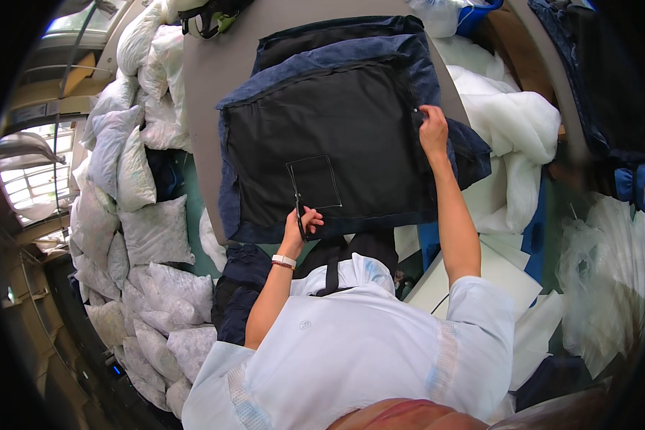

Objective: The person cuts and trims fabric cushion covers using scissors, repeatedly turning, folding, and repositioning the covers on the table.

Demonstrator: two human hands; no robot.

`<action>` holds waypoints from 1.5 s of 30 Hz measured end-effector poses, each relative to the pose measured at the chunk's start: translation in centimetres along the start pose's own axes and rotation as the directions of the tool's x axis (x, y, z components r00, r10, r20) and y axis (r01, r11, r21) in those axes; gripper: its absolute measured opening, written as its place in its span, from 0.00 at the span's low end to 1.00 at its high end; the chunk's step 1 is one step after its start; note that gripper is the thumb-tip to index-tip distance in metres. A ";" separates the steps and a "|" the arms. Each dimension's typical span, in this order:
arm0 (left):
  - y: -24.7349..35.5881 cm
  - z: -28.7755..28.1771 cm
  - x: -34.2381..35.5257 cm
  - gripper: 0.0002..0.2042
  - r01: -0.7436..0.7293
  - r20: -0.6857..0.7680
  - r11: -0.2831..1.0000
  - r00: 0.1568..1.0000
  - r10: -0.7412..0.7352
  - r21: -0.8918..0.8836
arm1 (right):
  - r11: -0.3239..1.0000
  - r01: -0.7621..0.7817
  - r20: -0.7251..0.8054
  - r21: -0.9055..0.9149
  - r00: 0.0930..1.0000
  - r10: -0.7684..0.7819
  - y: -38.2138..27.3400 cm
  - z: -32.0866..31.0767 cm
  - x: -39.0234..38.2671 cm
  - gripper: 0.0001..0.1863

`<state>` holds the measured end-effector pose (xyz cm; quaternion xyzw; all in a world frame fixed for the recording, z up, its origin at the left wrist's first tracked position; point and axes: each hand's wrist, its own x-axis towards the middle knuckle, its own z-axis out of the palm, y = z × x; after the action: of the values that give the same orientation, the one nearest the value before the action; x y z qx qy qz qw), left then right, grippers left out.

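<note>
A large cover of black fabric with dark blue edges lies spread over the grey table in front of me. A rectangle of pale stitching shows on its black face. My left hand is at the cover's near edge, closed round a pair of dark scissors whose tips point away from me. At the far right seam, my right hand pinches the cover's edge, and a tiny pale spot shows by its fingertips. Another dark blue piece lies under the cover's far side.
Stuffed white pillows are heaped on the left. White padding bulges beside the right edge of the grey table. Clear plastic sheeting hangs at the right, and white sheets lie near my right arm.
</note>
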<state>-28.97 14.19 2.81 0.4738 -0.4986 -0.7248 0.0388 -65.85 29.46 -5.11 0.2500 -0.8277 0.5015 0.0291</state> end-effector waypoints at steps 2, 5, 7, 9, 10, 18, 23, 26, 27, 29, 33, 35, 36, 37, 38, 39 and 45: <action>0.3 1.5 -0.6 0.05 0.033 0.028 0.998 0.999 -0.035 0.043 | 0.995 -0.049 0.101 -0.086 0.993 0.058 2.9 2.9 3.5 0.18; -0.1 0.2 -2.4 0.07 0.003 0.009 0.999 1.000 -0.003 0.049 | 0.816 -0.338 0.381 -0.468 0.756 0.532 1.7 7.6 5.6 0.26; -0.3 -0.7 -3.1 0.08 -0.003 -0.048 0.998 0.999 0.006 0.068 | 0.688 -0.557 0.378 -0.465 0.578 0.723 1.2 8.6 6.8 0.33; -0.2 -0.8 -3.4 0.08 -0.017 -0.109 0.996 0.994 0.026 0.084 | 0.712 -0.577 0.399 -0.400 0.589 0.702 0.4 8.6 7.2 0.31; 0.2 -0.9 -3.0 0.08 -0.023 -0.109 0.996 0.994 0.033 0.084 | 0.752 -0.548 0.446 -0.366 0.606 0.659 0.6 7.9 7.5 0.30; 10.1 7.5 4.2 0.11 -0.272 -0.031 0.954 0.960 0.277 0.127 | 0.984 0.150 0.231 0.101 0.958 -0.170 -10.8 3.1 -3.1 0.12; 12.2 13.5 10.5 0.16 -0.376 0.008 0.791 0.905 0.426 0.483 | 0.967 -0.040 0.481 0.251 0.872 -0.089 -13.5 1.6 -7.8 0.16; 11.1 14.5 11.3 0.15 -0.425 0.064 0.671 0.868 0.493 0.608 | 0.985 0.032 0.537 0.170 0.835 -0.119 -12.1 0.6 -7.8 0.20; 10.8 14.5 11.4 0.14 -0.454 0.080 0.645 0.849 0.522 0.614 | 0.985 0.084 0.559 0.149 0.815 -0.154 -11.9 0.4 -7.9 0.22; 10.8 14.0 10.6 0.14 -0.447 0.024 0.668 0.841 0.541 0.595 | 0.978 0.117 0.522 0.170 0.832 -0.190 -11.2 0.3 -7.0 0.25; 11.2 12.2 9.3 0.12 -0.394 -0.167 0.723 0.805 0.569 0.568 | 0.990 -0.033 0.333 0.136 0.943 -0.014 -6.9 0.5 -2.8 0.38; 11.3 11.5 8.0 0.12 -0.411 -0.223 0.738 0.774 0.593 0.535 | 0.982 -0.184 0.128 0.041 0.976 0.178 -2.1 -0.6 -0.1 0.42; 10.8 10.8 7.4 0.12 -0.421 -0.254 0.747 0.757 0.602 0.515 | 0.947 -0.314 0.028 -0.075 0.948 0.317 0.5 -1.3 0.7 0.43; 10.3 9.9 6.6 0.12 -0.445 -0.277 0.754 0.739 0.614 0.484 | 0.874 -0.434 -0.031 -0.219 0.898 0.438 2.2 -1.9 1.1 0.43; 9.0 8.4 6.3 0.11 -0.515 -0.300 0.699 0.654 0.695 0.496 | 0.813 -0.508 0.004 -0.282 0.847 0.531 1.0 -2.0 1.6 0.40; 8.8 8.0 5.0 0.11 -0.456 -0.366 0.837 0.755 0.543 0.302 | 0.823 -0.338 0.072 -0.456 0.908 0.412 -1.5 -1.9 1.4 0.40; 7.1 8.2 -3.3 0.10 -0.512 0.203 0.837 0.856 0.476 0.196 | 0.922 -0.361 0.840 0.140 0.536 0.082 -16.8 7.4 -3.2 0.38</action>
<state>-36.02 18.00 10.83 0.2757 -0.6902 -0.6562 0.1301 -54.10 18.20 3.92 0.3467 -0.6849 0.4451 -0.4612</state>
